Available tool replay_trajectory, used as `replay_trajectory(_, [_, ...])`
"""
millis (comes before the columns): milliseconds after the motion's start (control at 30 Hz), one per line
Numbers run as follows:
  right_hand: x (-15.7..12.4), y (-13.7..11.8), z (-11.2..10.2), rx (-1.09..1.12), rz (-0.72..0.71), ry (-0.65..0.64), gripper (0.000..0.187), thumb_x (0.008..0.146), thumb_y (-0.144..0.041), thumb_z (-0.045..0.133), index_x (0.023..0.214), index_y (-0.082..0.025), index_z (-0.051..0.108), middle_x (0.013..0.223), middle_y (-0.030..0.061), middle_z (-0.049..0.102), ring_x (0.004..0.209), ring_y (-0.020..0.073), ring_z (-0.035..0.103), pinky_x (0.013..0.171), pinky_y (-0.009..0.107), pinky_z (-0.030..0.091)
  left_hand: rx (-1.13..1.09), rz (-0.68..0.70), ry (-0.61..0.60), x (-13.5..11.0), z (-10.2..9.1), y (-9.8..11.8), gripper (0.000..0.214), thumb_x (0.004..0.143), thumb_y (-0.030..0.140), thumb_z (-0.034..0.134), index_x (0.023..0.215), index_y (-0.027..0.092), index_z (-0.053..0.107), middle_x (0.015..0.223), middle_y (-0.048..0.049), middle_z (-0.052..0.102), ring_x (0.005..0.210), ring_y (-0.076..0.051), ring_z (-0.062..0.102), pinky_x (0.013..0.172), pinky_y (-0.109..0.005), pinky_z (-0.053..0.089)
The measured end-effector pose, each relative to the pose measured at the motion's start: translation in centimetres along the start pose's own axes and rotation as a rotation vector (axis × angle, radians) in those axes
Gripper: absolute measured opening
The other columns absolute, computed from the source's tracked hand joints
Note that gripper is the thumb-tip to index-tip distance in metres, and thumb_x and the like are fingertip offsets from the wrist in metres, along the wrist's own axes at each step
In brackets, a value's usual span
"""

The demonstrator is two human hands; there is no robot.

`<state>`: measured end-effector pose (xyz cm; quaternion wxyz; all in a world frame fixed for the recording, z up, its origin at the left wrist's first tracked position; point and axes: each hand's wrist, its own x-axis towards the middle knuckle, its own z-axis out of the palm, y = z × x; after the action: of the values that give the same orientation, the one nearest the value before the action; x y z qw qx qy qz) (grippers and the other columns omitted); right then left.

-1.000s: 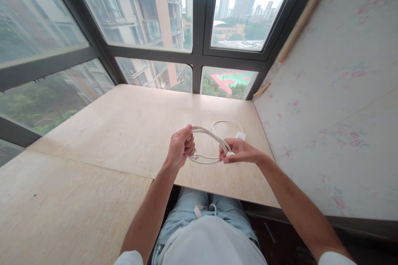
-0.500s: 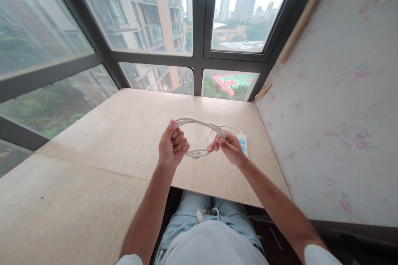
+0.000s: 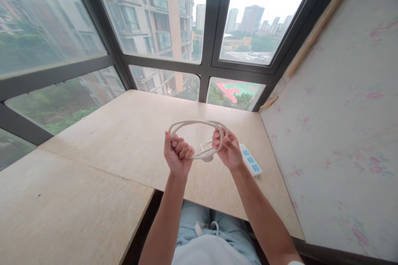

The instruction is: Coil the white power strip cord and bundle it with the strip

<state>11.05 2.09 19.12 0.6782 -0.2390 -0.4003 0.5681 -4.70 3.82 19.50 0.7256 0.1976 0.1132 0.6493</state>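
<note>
A white power cord (image 3: 199, 122), wound into a few loops, is stretched between my two hands above the wooden tabletop. My left hand (image 3: 178, 153) is closed in a fist around the left side of the coil. On the right side, my right hand (image 3: 228, 149) grips the loops with curled fingers and thumb. A pale plug (image 3: 208, 158) hangs at the bottom of the coil, between the hands. Just right of my right hand lies a white power strip (image 3: 251, 161) with blue socket faces, its left edge partly hidden behind the hand and wrist.
The pale wooden tabletop (image 3: 102, 132) has a seam across it and a front edge close to my legs. Dark-framed windows (image 3: 207, 49) rise behind it. A flower-papered wall (image 3: 336, 132) bounds the right side. A tiny dark speck (image 3: 39, 195) lies at the left.
The view has shifted, and more of the power strip shows now. My right hand has turned, its fingers curling around the loops. The coil looks rounder, its plug nearer the right hand.
</note>
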Motion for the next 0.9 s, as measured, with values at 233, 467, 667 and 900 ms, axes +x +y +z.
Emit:
replay_trajectory(233, [-1.2, 2.2, -0.5, -0.162, -0.050, 0.031, 0.041, 0.061, -0.048, 0.082, 0.089, -0.023, 0.067, 0.096, 0.0060, 0.064, 0.088, 0.0219, 0.062, 0.090, 0.041, 0.050, 0.046, 0.076, 0.043, 0.3, 0.1, -0.5, 0.052, 0.095, 0.052, 0.045, 0.062, 0.021, 0.019, 0.048, 0.0096, 0.005, 0.041, -0.006, -0.005, 0.033, -0.019, 0.006])
replay_trajectory(467, [-1.9, 4.4, -0.5, -0.148, -0.137, 0.186, 0.057, 0.064, -0.069, 0.071, 0.103, -0.029, 0.059, 0.118, 0.0087, 0.064, 0.110, 0.0295, 0.061, 0.097, 0.050, 0.046, 0.120, 0.167, 0.092, -0.2, 1.9, -1.5, 0.053, 0.094, 0.057, 0.042, 0.063, 0.021, 0.018, 0.046, 0.0092, 0.008, 0.039, -0.006, 0.000, 0.033, -0.019, 0.010])
replay_trajectory(667, [-2.1, 6.1, -1.7, -0.030, -0.079, 0.237, 0.065, 0.065, -0.070, 0.068, 0.117, -0.034, 0.054, 0.135, 0.0073, 0.056, 0.116, 0.0281, 0.059, 0.089, 0.044, 0.050, 0.054, 0.187, 0.095, -0.4, 2.5, -2.1, 0.053, 0.095, 0.056, 0.042, 0.063, 0.021, 0.017, 0.046, 0.0090, 0.008, 0.038, -0.006, 0.001, 0.034, -0.020, 0.009])
replay_trajectory(900, [-2.8, 8.8, -2.8, 0.008, 0.141, -0.043, 0.093, 0.045, -0.086, 0.068, 0.115, -0.026, 0.064, 0.120, 0.0126, 0.065, 0.115, 0.0310, 0.058, 0.101, 0.047, 0.042, 0.092, 0.173, 0.081, 0.0, 2.0, -2.0, 0.055, 0.093, 0.058, 0.043, 0.063, 0.021, 0.017, 0.046, 0.0091, 0.008, 0.039, -0.006, 0.000, 0.033, -0.019, 0.010])
